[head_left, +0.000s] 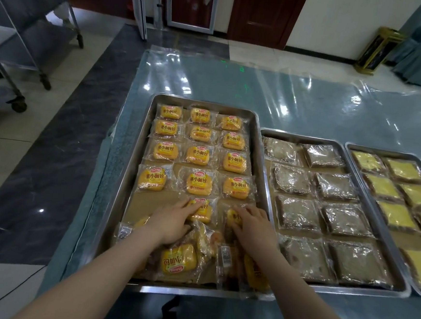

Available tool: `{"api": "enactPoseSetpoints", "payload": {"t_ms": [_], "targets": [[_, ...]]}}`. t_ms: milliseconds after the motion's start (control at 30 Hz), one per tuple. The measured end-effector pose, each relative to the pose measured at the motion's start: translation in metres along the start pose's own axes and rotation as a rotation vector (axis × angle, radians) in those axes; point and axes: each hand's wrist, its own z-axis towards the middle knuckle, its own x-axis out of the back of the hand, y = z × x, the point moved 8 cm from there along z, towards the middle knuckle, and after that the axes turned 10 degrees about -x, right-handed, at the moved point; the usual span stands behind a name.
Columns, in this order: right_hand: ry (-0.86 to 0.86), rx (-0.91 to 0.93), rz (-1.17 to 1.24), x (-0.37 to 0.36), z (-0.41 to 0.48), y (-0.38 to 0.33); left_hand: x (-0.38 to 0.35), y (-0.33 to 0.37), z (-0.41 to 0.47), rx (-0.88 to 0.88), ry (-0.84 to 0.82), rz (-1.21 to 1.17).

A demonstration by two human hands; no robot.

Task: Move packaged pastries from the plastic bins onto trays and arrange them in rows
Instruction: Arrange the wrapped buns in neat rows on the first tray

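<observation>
Plastic-filmed table (309,104): trays (303,137) are carried toward its near edge. Steel tray (128,178), leftmost: four rows of three yellow packs (197,155) are laid from its far edge; a loose heap (179,258) is piled at its near edge. Fifth row judged in hand. Left hand (171,223): fingers straight, slightly spread, pressed on the middle pack (204,213). Right hand (256,226): likewise, on the right pack (232,215). Next required: left slot filled from the heap, label upward

- Your left hand (171,225) is bare, and your left forearm (111,259) is bare down to the picture's lower edge.
- Your right hand (255,229) and right forearm (302,287) are equally bare.
</observation>
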Motion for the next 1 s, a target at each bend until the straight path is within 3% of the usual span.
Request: {"api": "enactPoseSetpoints", "payload": {"t_ms": [167, 300, 467, 667, 800, 1000], "targets": [[0.044, -0.051, 0.004, 0.002, 0.001, -0.008, 0.02, -0.006, -0.027, -0.043, 0.24, -0.21], [0.146, 0.077, 0.138, 0.017, -0.005, -0.027, 0.019, -0.048, -0.067, 0.072, 0.346, -0.231], [0.046, 0.22, 0.222, 0.015, -0.012, -0.066, 0.0, -0.066, -0.092, 0.178, 0.28, -0.305], [-0.017, 0.296, 0.248, 0.017, -0.015, -0.115, -0.006, -0.066, -0.097, 0.188, 0.358, -0.404], [-0.153, 0.348, 0.139, 0.001, -0.009, -0.156, -0.008, -0.068, -0.104, 0.228, 0.392, -0.405], [-0.404, 0.424, 0.183, -0.026, -0.001, -0.216, -0.011, -0.068, -0.107, 0.248, 0.437, -0.436]]}}
